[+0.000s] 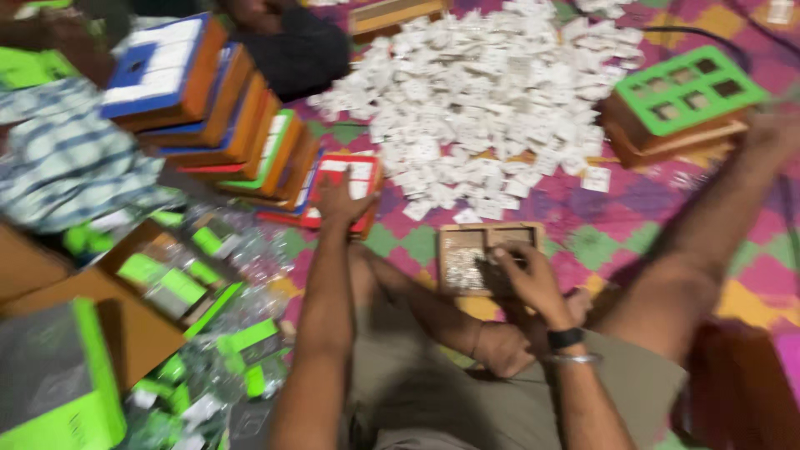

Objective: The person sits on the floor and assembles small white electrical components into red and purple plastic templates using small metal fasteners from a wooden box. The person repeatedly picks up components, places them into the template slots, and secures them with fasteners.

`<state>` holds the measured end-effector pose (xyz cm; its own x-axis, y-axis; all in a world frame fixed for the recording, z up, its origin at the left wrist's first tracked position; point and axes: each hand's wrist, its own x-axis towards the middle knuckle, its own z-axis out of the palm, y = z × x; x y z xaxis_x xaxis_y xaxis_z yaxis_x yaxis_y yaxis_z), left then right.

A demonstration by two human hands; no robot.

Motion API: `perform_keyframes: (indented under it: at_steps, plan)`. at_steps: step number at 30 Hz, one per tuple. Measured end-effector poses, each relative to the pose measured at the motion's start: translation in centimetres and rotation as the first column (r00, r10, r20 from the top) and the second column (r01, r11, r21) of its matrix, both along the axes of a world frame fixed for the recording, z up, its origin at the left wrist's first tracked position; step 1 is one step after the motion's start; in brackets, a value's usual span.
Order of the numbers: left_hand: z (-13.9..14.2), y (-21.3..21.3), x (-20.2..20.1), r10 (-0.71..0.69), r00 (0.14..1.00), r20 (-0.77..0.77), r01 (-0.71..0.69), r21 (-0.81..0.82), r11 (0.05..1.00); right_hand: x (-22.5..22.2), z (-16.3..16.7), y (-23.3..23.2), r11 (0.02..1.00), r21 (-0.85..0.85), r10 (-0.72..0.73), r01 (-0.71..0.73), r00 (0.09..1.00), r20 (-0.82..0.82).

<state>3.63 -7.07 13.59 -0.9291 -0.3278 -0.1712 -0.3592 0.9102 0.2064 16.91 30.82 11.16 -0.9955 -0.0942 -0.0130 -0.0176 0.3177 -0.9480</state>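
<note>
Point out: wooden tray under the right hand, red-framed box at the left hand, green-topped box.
wooden tray (pixel 461 250), head view, left compartment
red-framed box (pixel 364 172), head view, top panel
green-topped box (pixel 685 83), head view, green lid

Motion blur smears the pile of white packets (pixel 492 92), and the green box (pixel 50 383) is cut off by the left edge

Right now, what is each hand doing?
Left hand: open, fingers spread on the red-framed tray.
Right hand: fingers curled on the wooden compartment tray; grip cannot be told.

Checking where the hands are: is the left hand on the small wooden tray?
No, the left hand rests on the red-framed box; the right hand is on the wooden tray.
</note>
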Motion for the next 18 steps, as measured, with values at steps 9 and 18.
perform_keyframes:
  at_steps: [9,18]
  plan:
    - [-4.9,5.0,1.8,-0.47,0.649,-0.598,0.44,-0.209,0.873,12.0,13.1,15.4,0.736,0.405,-0.253,0.542,0.776,-0.577]
    - [-3.3,14.2,5.7,-0.528,0.544,-0.651,0.65,-0.071,0.757,19.6,17.5,30.5,0.193,0.909,-0.494,0.368,0.837,-0.234]
